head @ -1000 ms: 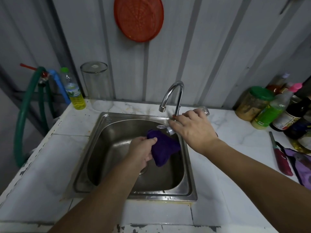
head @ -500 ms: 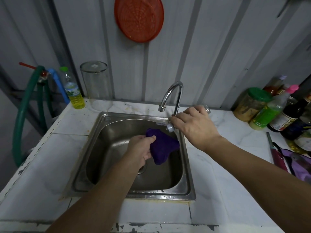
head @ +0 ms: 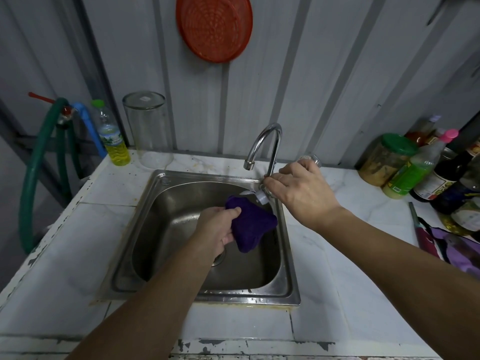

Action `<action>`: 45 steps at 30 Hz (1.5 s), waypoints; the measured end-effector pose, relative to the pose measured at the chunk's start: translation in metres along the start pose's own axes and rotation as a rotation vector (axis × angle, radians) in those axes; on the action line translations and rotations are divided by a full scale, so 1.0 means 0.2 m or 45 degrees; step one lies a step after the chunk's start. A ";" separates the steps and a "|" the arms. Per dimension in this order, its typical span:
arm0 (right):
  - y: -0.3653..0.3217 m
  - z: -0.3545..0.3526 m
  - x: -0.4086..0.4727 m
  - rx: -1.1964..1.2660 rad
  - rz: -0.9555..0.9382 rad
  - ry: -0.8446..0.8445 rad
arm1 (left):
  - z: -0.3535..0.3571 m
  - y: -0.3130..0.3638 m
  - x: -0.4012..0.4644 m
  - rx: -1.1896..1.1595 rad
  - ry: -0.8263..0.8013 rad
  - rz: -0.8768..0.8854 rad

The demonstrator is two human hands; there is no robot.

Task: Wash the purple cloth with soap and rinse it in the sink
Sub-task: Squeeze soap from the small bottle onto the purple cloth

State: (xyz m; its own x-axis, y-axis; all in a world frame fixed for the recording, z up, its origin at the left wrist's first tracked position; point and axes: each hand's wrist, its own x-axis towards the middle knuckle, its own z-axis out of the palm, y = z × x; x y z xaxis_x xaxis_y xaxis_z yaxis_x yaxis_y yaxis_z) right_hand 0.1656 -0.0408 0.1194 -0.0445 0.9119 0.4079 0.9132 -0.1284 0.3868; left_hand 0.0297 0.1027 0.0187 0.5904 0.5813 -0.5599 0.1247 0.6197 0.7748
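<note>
My left hand (head: 217, 227) holds the purple cloth (head: 250, 226) bunched up above the steel sink (head: 161, 229), near its right wall. The cloth hangs below and slightly to the right of the curved chrome faucet spout (head: 262, 141). My right hand (head: 298, 189) is closed around the faucet handle (head: 261, 194) at the tap's base on the sink's back right rim. No water stream is visible from the spout. A bottle of yellow liquid (head: 113, 137) stands at the counter's back left.
A clear glass jar (head: 148, 128) stands behind the sink. Sauce bottles and a green-lidded jar (head: 389, 159) crowd the right counter, with a knife (head: 422, 229) and purple plastic bag (head: 462, 252) beside them. A green hose (head: 36, 165) hangs left. A red strainer (head: 214, 27) hangs on the wall.
The view shifted slightly. My right hand has stayed on the faucet handle, and my left hand has kept the cloth in about the same place over the sink.
</note>
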 end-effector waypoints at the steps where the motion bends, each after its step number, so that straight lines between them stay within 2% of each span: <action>1: 0.00 0.00 0.00 0.005 0.003 0.004 | 0.00 0.00 0.00 0.005 0.003 0.000; 31: -0.02 -0.02 0.02 -0.003 0.121 -0.004 | 0.00 0.00 0.00 0.039 0.013 0.013; 35: -0.02 0.04 0.00 0.080 0.332 -0.011 | 0.00 0.01 0.00 0.040 -0.009 0.020; 39: -0.02 0.14 -0.07 0.401 0.575 0.003 | 0.00 0.01 0.00 0.066 0.012 0.030; 45: -0.04 0.31 -0.29 0.785 1.203 -0.055 | 0.00 0.01 -0.01 0.086 0.024 0.010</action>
State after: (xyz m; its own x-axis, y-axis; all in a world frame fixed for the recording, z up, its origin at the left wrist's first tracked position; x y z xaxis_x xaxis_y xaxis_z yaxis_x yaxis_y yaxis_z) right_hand 0.1860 -0.0678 0.0419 0.7732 0.5655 0.2871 0.6181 -0.5707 -0.5407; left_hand 0.0292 0.1037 0.0211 0.5767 0.5959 -0.5589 0.1744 0.5786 0.7968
